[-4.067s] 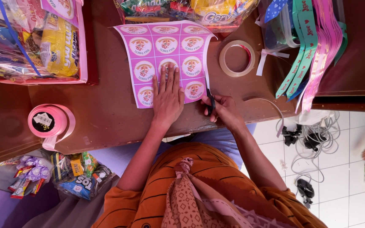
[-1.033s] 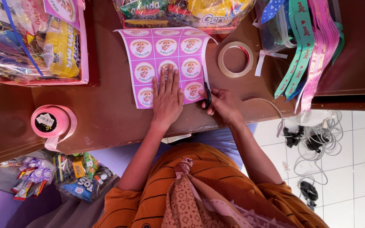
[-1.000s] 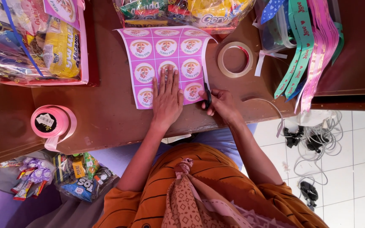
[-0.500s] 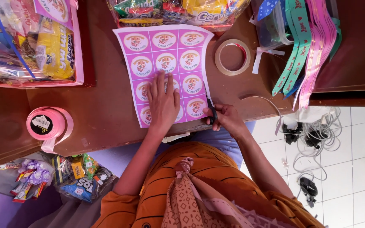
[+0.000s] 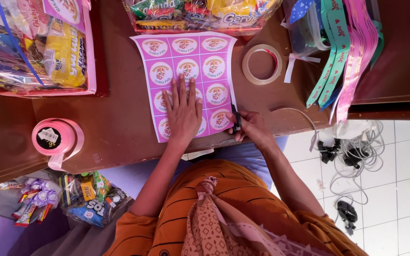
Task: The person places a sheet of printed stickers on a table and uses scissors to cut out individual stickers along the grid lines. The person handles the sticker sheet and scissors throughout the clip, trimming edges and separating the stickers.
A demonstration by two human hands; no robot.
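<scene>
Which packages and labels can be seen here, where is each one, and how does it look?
Label sheet: table middle, under left hand; pink squares with white round labels.
Snack hamper: upper left; clear wrap, pink card, yellow packet.
Second snack bundle: top middle; clear wrap, mixed colours.
Snack packets: lower left, below table; clear bag.
Ribbon roll: left; pink, white sticker.

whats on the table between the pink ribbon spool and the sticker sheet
In the head view, nothing: only bare brown table runs from the pink ribbon spool to the pink sticker sheet, which the left hand presses flat.
</scene>
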